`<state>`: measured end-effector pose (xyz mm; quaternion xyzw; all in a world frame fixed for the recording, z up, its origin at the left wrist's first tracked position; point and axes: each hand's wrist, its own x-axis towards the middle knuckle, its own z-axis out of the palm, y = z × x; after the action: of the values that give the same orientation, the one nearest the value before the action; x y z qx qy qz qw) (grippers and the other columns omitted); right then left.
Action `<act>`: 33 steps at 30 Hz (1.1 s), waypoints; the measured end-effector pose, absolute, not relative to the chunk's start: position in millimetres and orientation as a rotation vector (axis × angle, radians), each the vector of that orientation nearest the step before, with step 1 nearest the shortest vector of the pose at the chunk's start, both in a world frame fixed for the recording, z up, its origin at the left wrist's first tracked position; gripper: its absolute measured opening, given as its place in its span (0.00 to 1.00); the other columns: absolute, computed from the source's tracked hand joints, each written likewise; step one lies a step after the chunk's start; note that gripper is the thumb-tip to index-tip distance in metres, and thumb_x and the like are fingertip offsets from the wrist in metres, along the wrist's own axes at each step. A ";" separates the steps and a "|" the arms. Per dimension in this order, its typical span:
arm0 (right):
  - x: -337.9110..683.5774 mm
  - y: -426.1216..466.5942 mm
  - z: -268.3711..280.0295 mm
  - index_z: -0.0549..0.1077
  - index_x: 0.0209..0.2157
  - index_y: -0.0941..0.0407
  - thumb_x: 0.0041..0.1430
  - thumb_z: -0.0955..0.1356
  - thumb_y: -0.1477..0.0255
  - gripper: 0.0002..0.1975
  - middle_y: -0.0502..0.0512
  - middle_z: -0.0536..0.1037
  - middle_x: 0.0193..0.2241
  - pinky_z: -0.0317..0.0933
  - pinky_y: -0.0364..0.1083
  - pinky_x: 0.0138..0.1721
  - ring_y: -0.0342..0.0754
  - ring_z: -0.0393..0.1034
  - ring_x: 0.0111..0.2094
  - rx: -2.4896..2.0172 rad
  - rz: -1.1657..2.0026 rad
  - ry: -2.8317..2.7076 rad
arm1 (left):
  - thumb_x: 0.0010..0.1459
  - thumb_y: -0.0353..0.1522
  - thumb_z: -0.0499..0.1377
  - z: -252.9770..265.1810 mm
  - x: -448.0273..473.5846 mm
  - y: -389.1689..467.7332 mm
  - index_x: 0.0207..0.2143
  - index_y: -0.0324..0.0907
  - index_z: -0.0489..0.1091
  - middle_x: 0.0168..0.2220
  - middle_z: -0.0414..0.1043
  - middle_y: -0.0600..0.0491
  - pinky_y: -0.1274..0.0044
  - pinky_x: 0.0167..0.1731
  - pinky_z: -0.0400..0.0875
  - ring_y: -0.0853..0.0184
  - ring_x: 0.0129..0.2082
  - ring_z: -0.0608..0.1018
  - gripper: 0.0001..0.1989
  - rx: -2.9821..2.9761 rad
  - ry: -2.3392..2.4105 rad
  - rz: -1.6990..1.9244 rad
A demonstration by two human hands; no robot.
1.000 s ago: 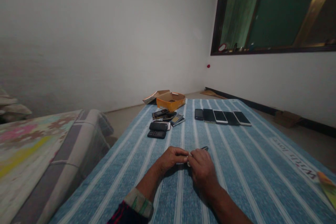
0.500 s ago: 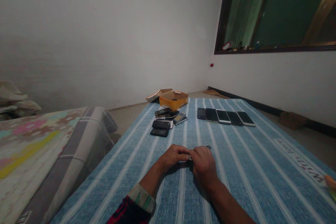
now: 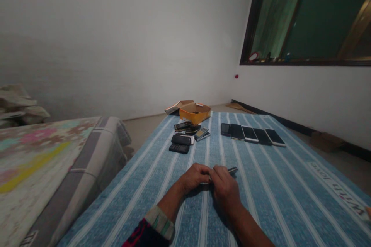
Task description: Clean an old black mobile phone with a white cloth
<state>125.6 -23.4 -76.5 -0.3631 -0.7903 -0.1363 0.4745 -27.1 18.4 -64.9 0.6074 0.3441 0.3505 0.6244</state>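
Observation:
Near the middle of the blue striped cloth (image 3: 139, 200), my left hand (image 3: 194, 176) and my right hand (image 3: 226, 185) meet fingertip to fingertip. Both are closed around a slim dark object (image 3: 232, 170) with a silvery edge. Only its rounded end sticks out beyond my right hand; my fingers cover the rest, so I cannot tell its kind for sure, though it looks phone-like. Beyond my hands lies a loose group of old keypad phones, including a black one (image 3: 179, 148) at the front. To the right, several touchscreen phones (image 3: 250, 134) lie side by side in a row.
An opened yellow cardboard box (image 3: 194, 117) stands at the far end, its lid flap to the left. A bed with a floral cover (image 3: 37, 150) is at the left. Printed lettering (image 3: 337, 189) marks the cloth at right. A window (image 3: 313, 19) is set in the wall.
The view has shifted slightly, so everything sits a little lower and to the right. More of the slim object's end shows past my right hand. My hands stay together.

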 end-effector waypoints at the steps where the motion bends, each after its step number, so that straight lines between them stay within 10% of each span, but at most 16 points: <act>1: 125.6 -23.5 -78.4 0.73 0.40 0.59 0.62 0.59 0.82 0.13 0.58 0.72 0.33 0.60 0.45 0.35 0.50 0.64 0.36 -0.879 -0.303 -1.932 | 0.40 0.30 0.67 -65.5 -27.0 18.3 0.25 0.35 0.79 0.23 0.73 0.54 0.76 0.31 0.64 0.69 0.26 0.71 0.08 1.392 0.782 0.803; 14: 134.3 -36.1 -69.5 0.69 0.53 0.57 0.62 0.59 0.80 0.19 0.59 0.73 0.46 0.65 0.50 0.50 0.51 0.67 0.48 -0.817 0.205 -1.980 | 0.41 0.29 0.64 -63.7 -26.2 17.8 0.27 0.35 0.80 0.25 0.75 0.53 0.76 0.33 0.65 0.68 0.27 0.72 0.08 1.406 0.751 0.824; 33: 141.9 -16.6 -79.6 0.77 0.45 0.55 0.54 0.58 0.86 0.24 0.59 0.79 0.41 0.66 0.54 0.53 0.50 0.72 0.47 -0.871 0.123 -1.880 | 0.46 0.36 0.69 -63.3 -28.3 20.6 0.35 0.34 0.81 0.31 0.79 0.46 0.73 0.38 0.67 0.63 0.32 0.76 0.16 1.359 0.708 0.805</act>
<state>141.9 -16.6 -79.6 -0.3614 -0.7801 0.0512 0.5082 -28.3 20.6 -63.3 0.5977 0.3113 0.3539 0.6485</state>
